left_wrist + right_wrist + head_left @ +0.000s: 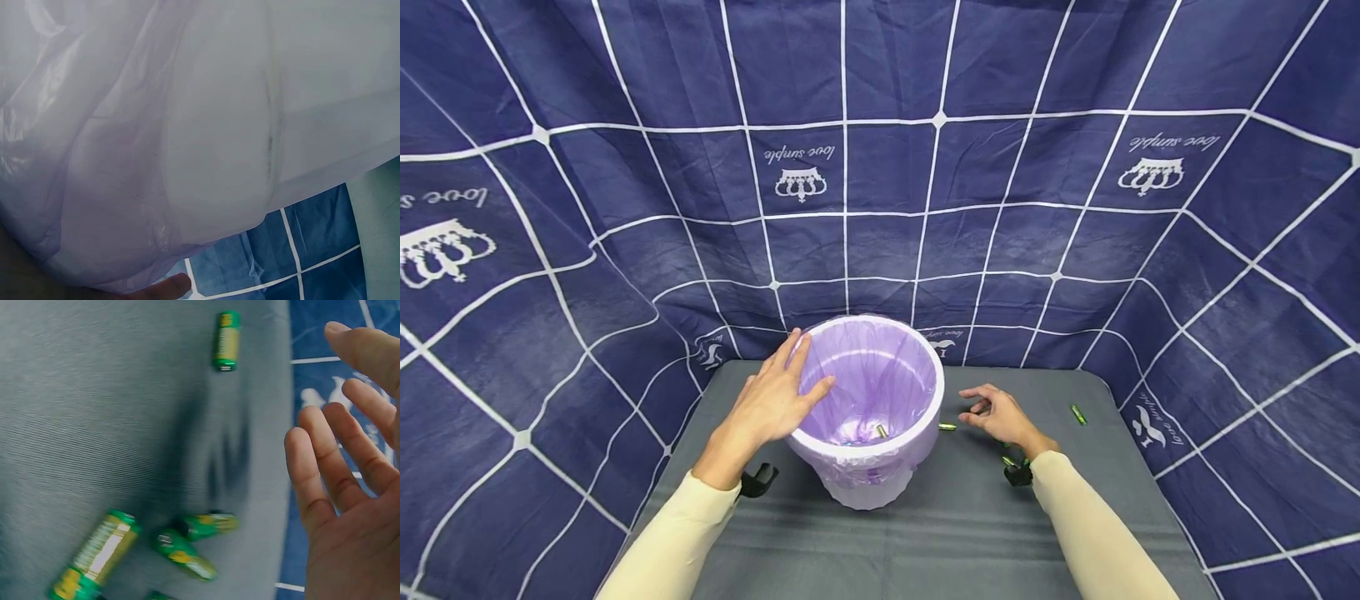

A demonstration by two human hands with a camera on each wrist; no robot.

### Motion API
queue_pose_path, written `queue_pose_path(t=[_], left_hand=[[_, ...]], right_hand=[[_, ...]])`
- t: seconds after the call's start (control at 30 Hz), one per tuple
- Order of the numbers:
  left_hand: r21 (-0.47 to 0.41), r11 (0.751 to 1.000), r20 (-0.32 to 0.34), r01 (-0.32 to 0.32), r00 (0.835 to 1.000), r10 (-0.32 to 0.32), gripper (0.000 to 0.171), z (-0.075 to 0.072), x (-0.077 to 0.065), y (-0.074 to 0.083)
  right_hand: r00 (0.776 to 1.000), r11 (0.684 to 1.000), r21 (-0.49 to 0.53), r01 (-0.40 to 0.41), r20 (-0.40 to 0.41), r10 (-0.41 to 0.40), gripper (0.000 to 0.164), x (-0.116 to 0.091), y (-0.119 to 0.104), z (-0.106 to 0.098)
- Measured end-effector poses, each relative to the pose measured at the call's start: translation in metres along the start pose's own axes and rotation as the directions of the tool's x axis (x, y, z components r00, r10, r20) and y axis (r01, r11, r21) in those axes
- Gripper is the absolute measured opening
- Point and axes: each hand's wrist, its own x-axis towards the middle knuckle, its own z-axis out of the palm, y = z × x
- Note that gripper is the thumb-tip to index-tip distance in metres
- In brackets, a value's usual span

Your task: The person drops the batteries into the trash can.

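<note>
A white trash bin (928, 417) with a thin purple liner (880, 367) stands upright on the grey table. My left hand (775, 396) rests at its left rim, fingers extended and thumb over the opening. Inside the bin lies a green-and-gold battery (882, 431). To the right of the bin, my right hand (1000, 415) hovers over the table with loosely bent fingers and nothing in them. Beside its fingertips lies another battery (947, 427). The right wrist view shows a single battery (226, 340) and a group with a larger-looking battery (97, 556) below the palm.
One battery (1078, 414) lies apart at the right of the grey table (955, 542). Blue cloth (880, 167) with white grid lines hangs behind the table and along both sides. A dark strap piece (760, 481) shows by the left wrist.
</note>
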Motion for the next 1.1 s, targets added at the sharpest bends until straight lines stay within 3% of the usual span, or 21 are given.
queue_pose_path(t=[0.17, 0.57, 0.73, 0.77, 0.87, 0.97, 1.0, 1.1], left_hand=[[0.001, 1.000, 0.006, 0.006, 1.000, -0.006, 0.098, 0.000, 0.000, 0.001], [-0.005, 1.000, -0.005, 0.013, 1.000, -0.013, 0.096, 0.001, 0.000, 0.000], [0.004, 1.000, -0.009, 0.008, 1.000, -0.008, 0.097, 0.001, 0.000, 0.000], [0.005, 1.000, -0.010, 0.007, 1.000, -0.007, 0.097, 0.001, 0.000, 0.000], [0.007, 1.000, -0.012, 0.006, 1.000, -0.006, 0.096, 0.001, 0.001, 0.000], [0.006, 1.000, -0.008, 0.007, 1.000, -0.007, 0.096, 0.001, 0.001, 0.000], [0.008, 1.000, -0.006, 0.008, 1.000, -0.008, 0.096, 0.001, 0.001, 0.000], [0.009, 1.000, -0.002, 0.012, 1.000, -0.012, 0.097, 0.001, 0.001, 0.000]], right_hand=[[0.999, 0.999, 0.028, -0.031, 0.038, 0.030, 0.053, -0.004, 0.013, 0.017], [0.997, 0.998, 0.000, -0.067, 0.035, 0.067, 0.043, -0.005, 0.019, 0.041], [0.999, 1.000, 0.016, 0.016, -0.034, -0.015, 0.038, -0.005, 0.027, 0.049], [0.996, 0.997, 0.025, 0.075, -0.052, -0.073, 0.035, -0.004, 0.035, 0.052], [0.987, 0.992, 0.017, 0.122, -0.103, -0.120, 0.030, -0.004, 0.039, 0.057], [0.990, 0.997, -0.012, 0.078, -0.118, -0.079, 0.021, -0.003, 0.039, 0.061], [0.993, 0.999, -0.030, 0.018, -0.117, -0.022, 0.019, -0.004, 0.032, 0.062], [0.993, 0.996, -0.071, -0.050, -0.112, 0.042, 0.012, -0.002, 0.031, 0.064]])
